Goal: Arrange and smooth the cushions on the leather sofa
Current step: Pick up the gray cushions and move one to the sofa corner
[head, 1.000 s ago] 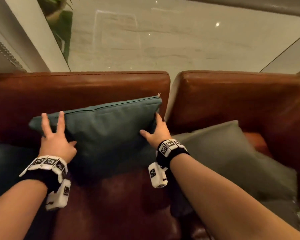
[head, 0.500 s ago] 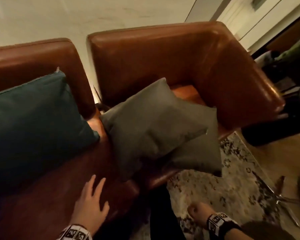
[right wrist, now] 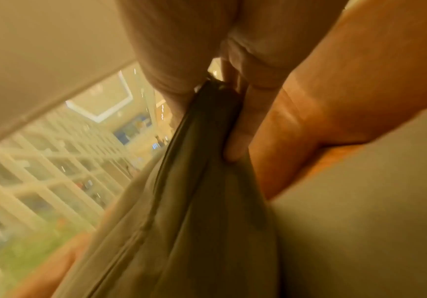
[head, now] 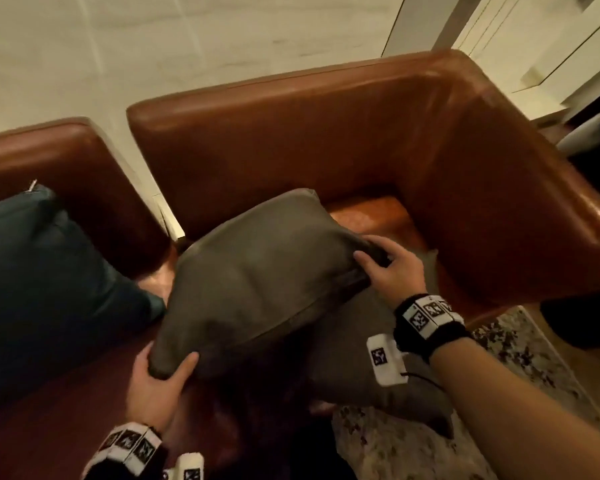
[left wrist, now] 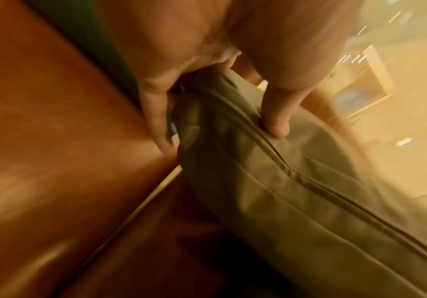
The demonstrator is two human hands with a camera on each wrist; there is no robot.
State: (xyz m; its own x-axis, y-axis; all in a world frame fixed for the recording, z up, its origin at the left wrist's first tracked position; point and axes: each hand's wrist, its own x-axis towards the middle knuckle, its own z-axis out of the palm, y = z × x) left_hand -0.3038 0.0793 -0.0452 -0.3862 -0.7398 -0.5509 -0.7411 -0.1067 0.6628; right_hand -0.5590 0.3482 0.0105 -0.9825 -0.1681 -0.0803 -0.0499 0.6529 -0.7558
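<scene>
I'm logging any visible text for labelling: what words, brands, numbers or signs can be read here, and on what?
No readable words, brands or numbers.
Wristbands: black-and-white square code markers, no letters.
Grey cushion, teal cushion, sofa: no label visible.
Background shelving: too blurred to read.

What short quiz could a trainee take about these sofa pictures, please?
1. True or false: both hands grip the top grey cushion.
2. Which hand holds its near corner: left hand or right hand?
3. What lies under it: A) teal cushion B) second grey cushion C) rug?

Key: 1 true; 2 left; 3 B.
</scene>
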